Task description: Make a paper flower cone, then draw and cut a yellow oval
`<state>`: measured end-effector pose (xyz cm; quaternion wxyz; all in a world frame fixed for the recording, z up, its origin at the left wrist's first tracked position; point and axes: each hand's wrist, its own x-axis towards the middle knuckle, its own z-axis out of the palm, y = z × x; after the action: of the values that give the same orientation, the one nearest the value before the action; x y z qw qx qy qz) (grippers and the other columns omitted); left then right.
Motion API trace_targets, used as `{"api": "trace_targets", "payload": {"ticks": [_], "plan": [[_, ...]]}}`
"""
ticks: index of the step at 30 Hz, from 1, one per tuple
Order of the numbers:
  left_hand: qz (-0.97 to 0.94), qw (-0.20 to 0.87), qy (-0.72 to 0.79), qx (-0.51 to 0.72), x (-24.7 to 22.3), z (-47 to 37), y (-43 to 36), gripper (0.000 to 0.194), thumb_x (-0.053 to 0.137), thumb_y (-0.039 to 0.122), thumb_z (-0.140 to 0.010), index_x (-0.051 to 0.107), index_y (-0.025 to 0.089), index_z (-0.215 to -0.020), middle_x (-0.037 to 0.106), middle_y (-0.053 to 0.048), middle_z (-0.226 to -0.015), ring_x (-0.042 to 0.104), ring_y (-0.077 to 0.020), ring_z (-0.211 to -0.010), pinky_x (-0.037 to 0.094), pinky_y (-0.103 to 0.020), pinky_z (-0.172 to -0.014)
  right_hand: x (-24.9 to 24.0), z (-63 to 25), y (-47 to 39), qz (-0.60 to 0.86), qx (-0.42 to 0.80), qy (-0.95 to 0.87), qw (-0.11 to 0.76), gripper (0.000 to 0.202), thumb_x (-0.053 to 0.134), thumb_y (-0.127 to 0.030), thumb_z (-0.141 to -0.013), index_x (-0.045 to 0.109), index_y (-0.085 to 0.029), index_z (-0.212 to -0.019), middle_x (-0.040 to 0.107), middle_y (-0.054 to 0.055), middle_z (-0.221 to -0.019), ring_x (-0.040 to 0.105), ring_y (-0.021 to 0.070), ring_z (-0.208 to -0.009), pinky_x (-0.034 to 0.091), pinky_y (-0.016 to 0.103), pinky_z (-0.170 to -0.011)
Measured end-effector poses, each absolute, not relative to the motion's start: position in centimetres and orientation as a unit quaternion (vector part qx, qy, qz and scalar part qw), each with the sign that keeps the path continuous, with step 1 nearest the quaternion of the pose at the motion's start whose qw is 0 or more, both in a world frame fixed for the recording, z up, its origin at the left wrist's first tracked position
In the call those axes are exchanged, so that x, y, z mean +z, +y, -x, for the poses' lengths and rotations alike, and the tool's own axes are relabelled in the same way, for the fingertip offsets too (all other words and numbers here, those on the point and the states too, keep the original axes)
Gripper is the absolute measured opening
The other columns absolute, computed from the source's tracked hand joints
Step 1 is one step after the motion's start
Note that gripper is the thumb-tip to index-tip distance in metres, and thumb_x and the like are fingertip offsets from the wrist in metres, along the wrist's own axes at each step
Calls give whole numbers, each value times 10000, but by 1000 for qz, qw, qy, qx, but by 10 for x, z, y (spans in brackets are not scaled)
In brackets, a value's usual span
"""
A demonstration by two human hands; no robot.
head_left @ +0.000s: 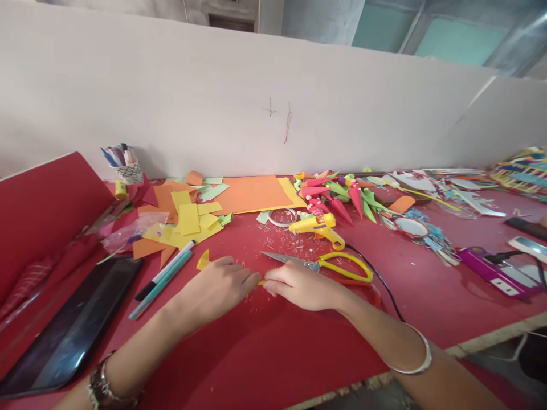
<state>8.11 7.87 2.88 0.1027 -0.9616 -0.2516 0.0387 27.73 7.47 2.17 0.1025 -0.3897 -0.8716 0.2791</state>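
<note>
Fingertips of your left hand (220, 285) and right hand (299, 285) met, pinched shut on a yellow scrap (262, 282) low over the table (273, 353), while scissors (325, 264) and glue gun (317, 226) lay just beyond, within easy reach.

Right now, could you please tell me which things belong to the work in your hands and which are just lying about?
In hand:
left hand and right hand pinching a small yellow paper piece.

Lying about:
yellow-handled scissors
yellow glue gun
black tablet
two pens
cup of markers
</note>
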Motion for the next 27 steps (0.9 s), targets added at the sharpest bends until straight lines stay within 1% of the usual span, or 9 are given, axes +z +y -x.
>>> {"api": "trace_targets", "payload": {"ticks": [3,7,9,12,14,16,21,24,27], "plan": [[953,50,-292,56,31,-82,80,166,404,76,-827,548,159,-820,620,-16,-653,538,-159,-533,353,-270,-525,14,-275,76,390,251,-879,112,318,355,-278,-902,555,-157,-686,553,-19,-581,482,80,-540,274,204,-514],[928,-61,-366,32,32,-80,83,217,383,104,-839,552,163,-718,596,10,-579,502,-122,-485,304,-222,-484,-1,-269,78,379,103,-910,131,187,396,-267,-893,549,-176,-836,625,2,-721,543,102,-603,260,222,-508],[914,-154,-374,6,32,-77,84,231,369,142,-852,546,158,-704,585,14,-578,504,-106,-498,311,-198,-483,-5,-266,78,363,24,-922,135,176,395,-256,-893,539,-177,-829,623,-2,-710,546,104,-593,240,230,-485],[881,-309,-358,-22,29,-71,86,264,333,209,-877,530,155,-711,590,23,-584,510,-79,-476,345,-170,-490,-3,-263,76,334,-73,-931,132,232,363,-199,-892,529,-168,-733,585,-6,-608,519,108,-533,203,253,-458],[856,-358,-372,-32,27,-69,87,310,329,284,-886,533,156,-690,606,21,-583,522,-74,-463,354,-164,-491,-1,-262,74,321,-108,-931,134,245,344,-128,-872,523,-164,-708,563,-5,-572,500,110,-506,201,262,-454],[851,-337,-400,-48,26,-69,87,348,356,348,-877,546,156,-657,622,12,-590,541,-85,-489,345,-168,-493,0,-262,72,326,-123,-927,137,246,334,-98,-860,522,-161,-714,556,-2,-563,496,112,-499,207,261,-453],[906,-130,-399,-60,26,-73,88,431,361,412,-873,561,153,-592,592,-6,-530,495,-110,-473,284,-221,-498,-1,-264,72,365,-102,-917,122,199,383,-148,-867,525,-170,-730,577,-9,-576,520,119,-506,179,256,-439],[923,-52,-377,-59,25,-75,86,427,319,402,-889,592,158,-670,632,-25,-588,505,-127,-476,310,-256,-547,-1,-265,72,384,-76,-913,118,175,419,-184,-865,528,-177,-728,593,-17,-586,525,117,-495,157,259,-439],[932,3,-358,-59,25,-77,85,440,272,381,-904,606,157,-729,645,-44,-606,519,-142,-476,330,-288,-578,0,-264,71,412,-52,-902,114,221,412,-257,-881,531,-180,-712,587,-22,-559,505,105,-448,137,256,-436]]}}
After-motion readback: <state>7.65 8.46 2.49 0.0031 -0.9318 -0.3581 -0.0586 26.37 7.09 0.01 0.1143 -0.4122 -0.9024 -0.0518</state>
